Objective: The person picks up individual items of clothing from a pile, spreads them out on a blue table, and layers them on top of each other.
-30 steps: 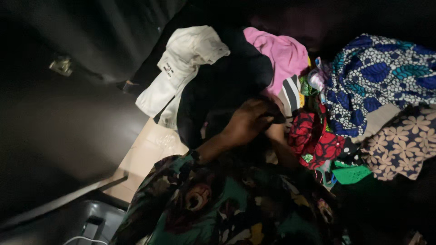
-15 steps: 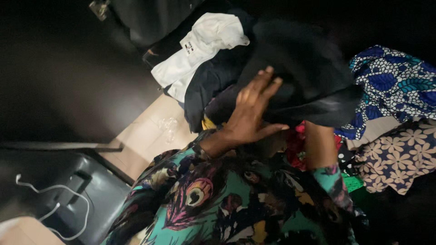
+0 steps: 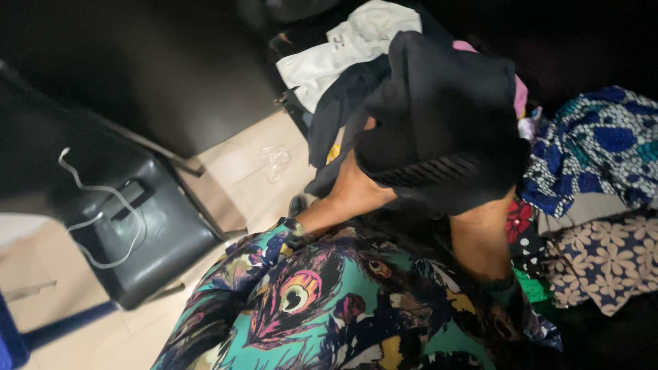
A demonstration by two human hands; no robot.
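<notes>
Hands are both buried in the black garment [image 3: 439, 116], left hand [image 3: 367, 147] and right hand [image 3: 473, 199] hidden under it so can't tell the grip, lifted above the pile of printed clothes [image 3: 596, 157], which looks mostly unsorted.

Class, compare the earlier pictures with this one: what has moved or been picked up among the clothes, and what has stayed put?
The black garment has been lifted off the pile and bunched up. Both hands are now hidden in it, where earlier the left hand lay open on top. The white garment, blue patterned cloth and floral cloth lie as before. The view swung left, bringing the black chair and white cable into sight.
</notes>
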